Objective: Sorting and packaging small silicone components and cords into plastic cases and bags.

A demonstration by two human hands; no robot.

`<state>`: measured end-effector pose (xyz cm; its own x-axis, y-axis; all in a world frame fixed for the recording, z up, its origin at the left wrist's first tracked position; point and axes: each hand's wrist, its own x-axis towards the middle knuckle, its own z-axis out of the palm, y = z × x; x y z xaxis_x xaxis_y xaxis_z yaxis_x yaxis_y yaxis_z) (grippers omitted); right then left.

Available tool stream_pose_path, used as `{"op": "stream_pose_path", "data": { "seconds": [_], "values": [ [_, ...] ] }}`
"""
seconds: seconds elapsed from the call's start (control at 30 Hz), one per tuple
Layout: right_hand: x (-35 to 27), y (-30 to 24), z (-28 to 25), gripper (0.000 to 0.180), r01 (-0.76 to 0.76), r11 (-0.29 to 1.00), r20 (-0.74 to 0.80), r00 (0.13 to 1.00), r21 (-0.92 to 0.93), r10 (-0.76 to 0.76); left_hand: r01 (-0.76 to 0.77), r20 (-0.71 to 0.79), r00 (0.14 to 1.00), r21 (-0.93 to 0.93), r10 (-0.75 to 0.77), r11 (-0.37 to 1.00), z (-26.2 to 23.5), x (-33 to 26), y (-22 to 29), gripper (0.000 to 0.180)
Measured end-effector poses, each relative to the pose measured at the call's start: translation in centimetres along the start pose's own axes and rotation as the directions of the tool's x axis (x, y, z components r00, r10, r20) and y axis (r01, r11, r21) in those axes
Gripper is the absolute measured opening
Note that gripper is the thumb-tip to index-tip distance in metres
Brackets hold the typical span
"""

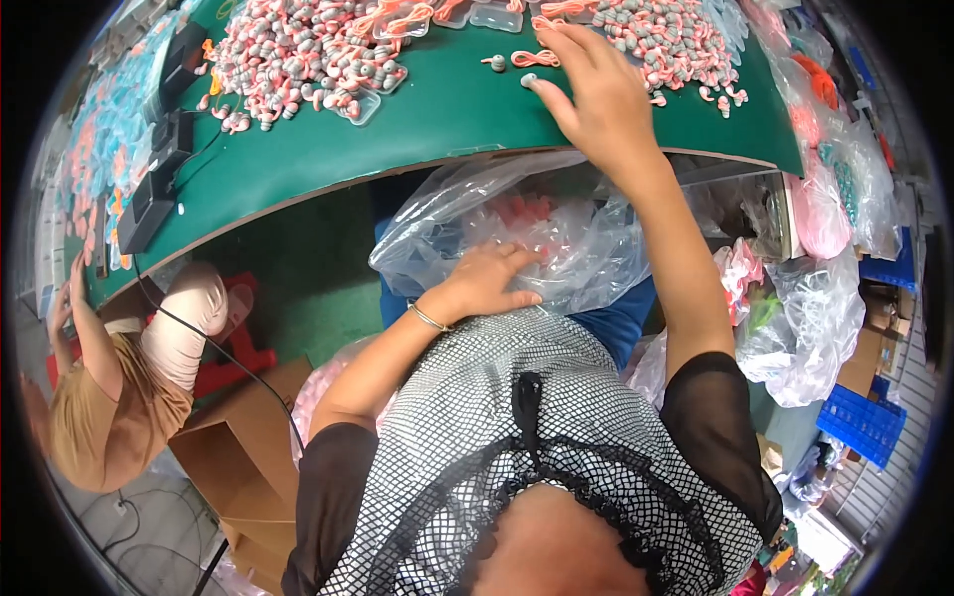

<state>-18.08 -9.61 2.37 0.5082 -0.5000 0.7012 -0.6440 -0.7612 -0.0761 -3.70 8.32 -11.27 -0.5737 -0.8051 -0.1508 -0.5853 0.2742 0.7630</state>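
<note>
My right hand (601, 99) reaches over the green table with thumb and fingers apart. Its thumb tip is at a small grey-white earbud (529, 79), and its fingertips lie by coiled pink cables (564, 8). A small pink cable bundle (535, 59) and a grey-and-pink earbud (494, 63) lie just left of it. Down in my lap, my left hand (479, 282) rests with fingers stretched on a clear plastic bag (427, 233), which has pink pieces (522, 211) inside.
Heaps of grey-and-pink earbuds (288, 60) and clear plastic cases (497, 16) cover the green table's (298, 149) far side. Black boxes (149, 204) line its left edge. A co-worker (129, 387) sits at left beside an open carton (238, 467). Filled plastic bags (795, 338) crowd the right.
</note>
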Motion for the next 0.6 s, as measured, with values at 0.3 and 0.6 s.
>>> {"op": "stream_pose_path", "data": {
  "seconds": [0.3, 0.6],
  "values": [
    [-16.0, -3.1, -8.5, 0.049, -0.36, 0.877, 0.714, 0.699, 0.32, 0.026, -0.014, -0.016, 1.0, -0.249, 0.01, 0.968, -0.9, 0.7, -2.6, 0.049],
    [-17.6, 0.2, -4.1, 0.031, -0.597, 0.716, 0.53, 0.764, 0.362, 0.369, 0.113, -0.052, 0.981, -0.634, -0.189, 0.765, -5.4, 3.5, -4.2, 0.062]
  ]
}}
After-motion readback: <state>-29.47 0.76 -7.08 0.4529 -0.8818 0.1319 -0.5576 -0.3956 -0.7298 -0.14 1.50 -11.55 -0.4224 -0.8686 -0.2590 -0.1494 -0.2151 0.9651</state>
